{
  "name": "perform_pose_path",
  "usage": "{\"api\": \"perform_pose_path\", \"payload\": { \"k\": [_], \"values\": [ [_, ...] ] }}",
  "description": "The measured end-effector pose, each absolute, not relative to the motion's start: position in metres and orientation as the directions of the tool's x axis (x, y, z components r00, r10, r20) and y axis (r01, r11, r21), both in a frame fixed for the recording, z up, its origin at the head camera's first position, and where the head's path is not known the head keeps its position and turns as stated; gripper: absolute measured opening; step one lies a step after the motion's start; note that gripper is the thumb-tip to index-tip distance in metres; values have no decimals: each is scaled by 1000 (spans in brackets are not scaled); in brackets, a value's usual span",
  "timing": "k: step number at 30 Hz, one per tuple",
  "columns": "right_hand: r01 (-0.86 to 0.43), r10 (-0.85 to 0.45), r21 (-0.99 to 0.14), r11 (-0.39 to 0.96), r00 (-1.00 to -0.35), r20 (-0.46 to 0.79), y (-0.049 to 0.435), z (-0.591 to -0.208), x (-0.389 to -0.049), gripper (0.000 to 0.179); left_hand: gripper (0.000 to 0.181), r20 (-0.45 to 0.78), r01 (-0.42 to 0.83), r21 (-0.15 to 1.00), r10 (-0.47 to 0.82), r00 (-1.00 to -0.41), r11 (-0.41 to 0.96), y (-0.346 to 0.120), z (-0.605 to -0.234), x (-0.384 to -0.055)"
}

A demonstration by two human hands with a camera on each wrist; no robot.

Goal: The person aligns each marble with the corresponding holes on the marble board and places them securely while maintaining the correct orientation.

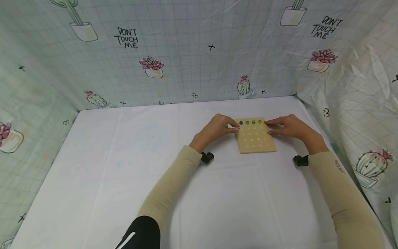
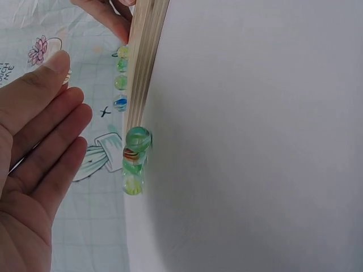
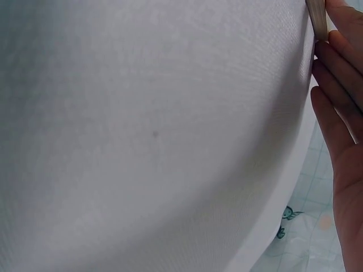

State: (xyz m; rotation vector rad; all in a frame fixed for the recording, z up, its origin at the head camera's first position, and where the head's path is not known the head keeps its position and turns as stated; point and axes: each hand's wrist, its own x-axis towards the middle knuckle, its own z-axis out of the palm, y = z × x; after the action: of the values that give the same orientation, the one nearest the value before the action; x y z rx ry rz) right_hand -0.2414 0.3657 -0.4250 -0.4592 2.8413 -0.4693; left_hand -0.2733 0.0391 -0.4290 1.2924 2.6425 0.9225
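A square wooden board point(image 1: 257, 140) with rows of round hollows lies on the table. Along its far row sit a blue marble point(image 1: 240, 122) and several green marbles point(image 1: 253, 122). Over the board's left edge, my left hand point(image 1: 217, 126) pinches a small marble point(image 2: 68, 77) between thumb and forefinger, mostly hidden by them. Beneath that hand, several loose glass marbles point(image 2: 134, 164), green and one red-striped, lie clustered beside the board. My right hand point(image 1: 289, 128) rests its thumb and forefinger, spread apart, against the board's right edge.
A white cloth point(image 1: 149, 166) covers the table. Printed fabric point(image 1: 186, 52) hangs behind the far edge and along both sides. The table's right edge point(image 1: 315, 122) runs close by my right hand. Black wrist cameras point(image 1: 207, 157) sit on both wrists.
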Motion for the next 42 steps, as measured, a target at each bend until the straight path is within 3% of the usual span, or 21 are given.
{"api": "perform_pose_path", "payload": {
  "k": [19,42],
  "values": [
    [-251,-326,-392,885,-935,-138,372,-431,-240,53,24,135,578,588,637,-759,565,63,-435,-274],
    [-265,-331,-391,882,-937,-112,375,-433,-242,51,21,141,513,555,534,-834,655,79,-441,-269]
  ]
}}
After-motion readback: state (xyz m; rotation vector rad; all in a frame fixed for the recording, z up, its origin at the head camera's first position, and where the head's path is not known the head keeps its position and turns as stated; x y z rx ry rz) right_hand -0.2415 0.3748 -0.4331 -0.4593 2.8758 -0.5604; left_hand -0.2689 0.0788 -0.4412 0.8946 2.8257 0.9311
